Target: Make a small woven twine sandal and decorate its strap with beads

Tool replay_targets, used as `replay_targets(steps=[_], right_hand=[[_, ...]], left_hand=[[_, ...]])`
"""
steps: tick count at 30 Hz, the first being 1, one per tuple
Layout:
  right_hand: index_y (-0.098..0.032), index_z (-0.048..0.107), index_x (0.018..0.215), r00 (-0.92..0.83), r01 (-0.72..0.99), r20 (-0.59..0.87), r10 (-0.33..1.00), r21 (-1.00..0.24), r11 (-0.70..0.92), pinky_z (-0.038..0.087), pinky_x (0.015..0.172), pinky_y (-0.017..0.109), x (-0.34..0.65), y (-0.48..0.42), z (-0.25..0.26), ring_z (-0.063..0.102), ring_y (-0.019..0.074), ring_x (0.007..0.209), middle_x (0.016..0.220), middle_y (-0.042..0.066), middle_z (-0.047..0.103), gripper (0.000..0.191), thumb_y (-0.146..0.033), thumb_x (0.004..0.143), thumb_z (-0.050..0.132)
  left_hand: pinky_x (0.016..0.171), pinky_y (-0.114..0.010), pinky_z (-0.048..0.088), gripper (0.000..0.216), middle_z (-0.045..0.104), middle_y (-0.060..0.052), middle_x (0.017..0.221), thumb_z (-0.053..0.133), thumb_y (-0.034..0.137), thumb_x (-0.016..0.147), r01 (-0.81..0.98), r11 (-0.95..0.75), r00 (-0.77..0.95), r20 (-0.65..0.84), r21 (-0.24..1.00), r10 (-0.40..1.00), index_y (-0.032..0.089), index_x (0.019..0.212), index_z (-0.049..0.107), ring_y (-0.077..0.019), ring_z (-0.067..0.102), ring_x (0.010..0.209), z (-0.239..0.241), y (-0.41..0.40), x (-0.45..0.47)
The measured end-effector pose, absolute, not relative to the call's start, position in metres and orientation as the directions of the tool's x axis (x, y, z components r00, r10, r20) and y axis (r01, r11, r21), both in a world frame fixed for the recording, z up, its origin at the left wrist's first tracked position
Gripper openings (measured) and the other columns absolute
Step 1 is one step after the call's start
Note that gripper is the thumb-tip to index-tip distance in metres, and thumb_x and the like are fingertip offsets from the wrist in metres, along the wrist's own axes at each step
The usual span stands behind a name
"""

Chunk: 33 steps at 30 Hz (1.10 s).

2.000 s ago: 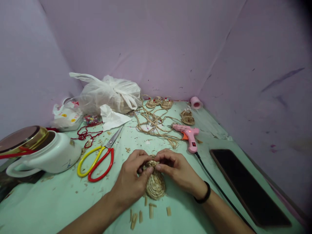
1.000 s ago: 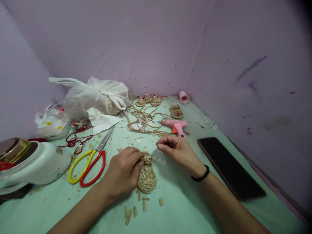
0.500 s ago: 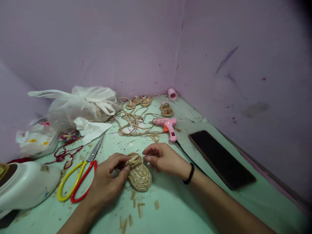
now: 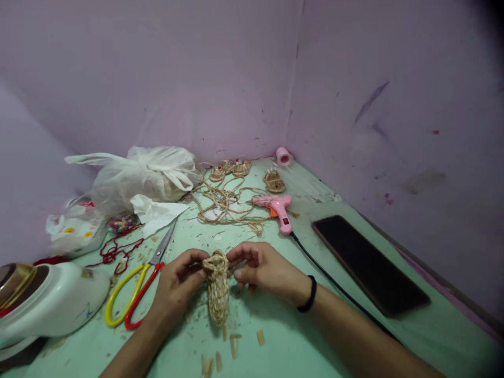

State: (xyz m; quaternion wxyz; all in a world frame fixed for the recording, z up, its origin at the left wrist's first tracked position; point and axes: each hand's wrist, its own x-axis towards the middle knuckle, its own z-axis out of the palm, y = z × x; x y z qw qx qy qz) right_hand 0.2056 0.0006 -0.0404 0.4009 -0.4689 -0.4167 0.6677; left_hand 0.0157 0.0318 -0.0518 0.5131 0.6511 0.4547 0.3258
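Note:
A small woven jute sandal [image 4: 218, 286] is tipped up on its edge on the green table [image 4: 299, 341], held between both hands. My left hand [image 4: 177, 286] pinches its strap end from the left with curled fingers. From the right, my right hand [image 4: 262, 269], with a black band at the wrist, grips the same strap end. Short cut jute pieces [image 4: 232, 346] lie just in front of the sandal.
Yellow and red scissors [image 4: 136, 283] lie left of my hands, beside a white pot [image 4: 51, 302]. Behind are loose jute cord [image 4: 226, 205], a pink glue gun [image 4: 277, 209] with a black cable, finished mini sandals [image 4: 230, 169], a plastic bag [image 4: 145, 173], red thread [image 4: 116, 249] and a pink tape roll [image 4: 282, 156]. A dark phone [image 4: 368, 262] lies right.
The sandal lay flat under my left hand while my right hand lifted away; now both hands grip it again and it stands tilted on its edge. The camera view shifted slightly.

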Motion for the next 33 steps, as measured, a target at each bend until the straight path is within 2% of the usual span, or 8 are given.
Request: replay_targets(steps=[5, 8, 11, 14, 20, 25, 28, 33], right_hand=[[-0.014, 0.057, 0.079, -0.268, -0.328, -0.186, 0.945, -0.905, -0.271, 0.047, 0.049, 0.024, 0.203, -0.001, -0.047, 0.055, 0.0082, 0.053, 0.077, 0.001, 0.059, 0.023, -0.007, 0.057, 0.060], [-0.016, 0.058, 0.086, -0.334, -0.402, -0.097, 0.938, -0.885, -0.235, 0.047, 0.057, 0.027, 0.203, -0.002, -0.046, 0.057, 0.0109, 0.063, 0.083, 0.003, 0.061, 0.028, -0.017, 0.059, 0.067], [-0.018, 0.060, 0.093, -0.199, -0.345, -0.058, 0.978, -0.930, -0.125, 0.046, 0.068, 0.030, 0.204, -0.002, -0.046, 0.057, 0.0152, 0.080, 0.097, 0.006, 0.061, 0.035, -0.023, 0.060, 0.071], [-0.018, 0.060, 0.097, -0.171, -0.333, -0.063, 0.983, -0.936, -0.118, 0.043, 0.079, 0.033, 0.201, -0.003, -0.050, 0.055, 0.0180, 0.092, 0.103, 0.007, 0.060, 0.041, -0.026, 0.059, 0.074], [-0.016, 0.060, 0.099, -0.353, -0.476, -0.119, 0.928, -0.831, -0.287, 0.046, 0.065, 0.031, 0.189, -0.011, -0.050, 0.059, 0.0177, 0.079, 0.096, 0.009, 0.063, 0.034, -0.038, 0.073, 0.064], [-0.016, 0.059, 0.093, -0.290, -0.484, -0.124, 0.949, -0.836, -0.257, 0.044, 0.075, 0.032, 0.187, -0.013, -0.044, 0.059, 0.0188, 0.084, 0.095, 0.007, 0.064, 0.044, -0.020, 0.053, 0.078], [-0.015, 0.059, 0.091, -0.210, -0.480, -0.161, 0.964, -0.842, -0.245, 0.044, 0.074, 0.031, 0.190, -0.011, -0.041, 0.060, 0.0181, 0.078, 0.085, 0.005, 0.066, 0.038, -0.018, 0.056, 0.074], [-0.016, 0.054, 0.106, -0.104, -0.219, -0.137, 0.985, -0.963, -0.157, 0.043, 0.064, 0.027, 0.193, -0.011, -0.036, 0.058, 0.0146, 0.068, 0.071, -0.002, 0.063, 0.054, -0.006, 0.055, 0.065]], left_hand=[[0.066, -0.024, 0.045, 0.021, 0.060, -0.003, 0.083, 0.066, 0.025, 0.067, 0.219, -0.096, 0.454, -0.014, 0.971, 0.891, 0.017, 0.085, 0.059, -0.0176, 0.056, 0.077, -0.045, 0.027, 0.020], [0.057, -0.024, 0.046, 0.021, 0.062, -0.001, 0.072, 0.069, 0.028, 0.062, 0.038, 0.110, 0.372, -0.116, 0.993, 0.921, 0.017, 0.078, 0.061, -0.0154, 0.057, 0.063, -0.041, 0.025, 0.023], [0.048, -0.024, 0.045, 0.025, 0.063, 0.000, 0.060, 0.073, 0.027, 0.054, -0.150, 0.369, 0.328, -0.305, 0.917, 0.894, 0.016, 0.074, 0.062, -0.0137, 0.056, 0.049, -0.039, 0.024, 0.028], [0.047, -0.024, 0.046, 0.023, 0.064, -0.001, 0.054, 0.073, 0.018, 0.048, -0.235, 0.453, 0.314, -0.373, 0.860, 0.873, 0.014, 0.069, 0.065, -0.0147, 0.057, 0.048, -0.041, 0.024, 0.034], [0.049, -0.026, 0.047, 0.023, 0.067, -0.002, 0.059, 0.070, 0.014, 0.050, -0.264, 0.396, 0.239, -0.338, 0.879, 0.910, 0.015, 0.073, 0.069, -0.0156, 0.058, 0.049, -0.040, 0.016, 0.044], [0.055, -0.024, 0.046, 0.033, 0.068, -0.004, 0.071, 0.068, 0.006, 0.050, -0.208, 0.356, 0.347, -0.272, 0.911, 0.898, 0.015, 0.081, 0.069, -0.0152, 0.059, 0.060, -0.035, 0.014, 0.039], [0.059, -0.022, 0.045, 0.049, 0.067, -0.006, 0.086, 0.065, 0.000, 0.047, -0.218, 0.384, 0.474, -0.246, 0.897, 0.845, 0.016, 0.093, 0.067, -0.0143, 0.058, 0.069, -0.030, 0.023, 0.026], [0.049, -0.019, 0.039, 0.030, 0.064, -0.009, 0.088, 0.065, 0.025, 0.065, -0.113, 0.266, 0.393, -0.203, 0.957, 0.897, 0.014, 0.093, 0.067, -0.0119, 0.054, 0.064, -0.020, 0.030, 0.012]])
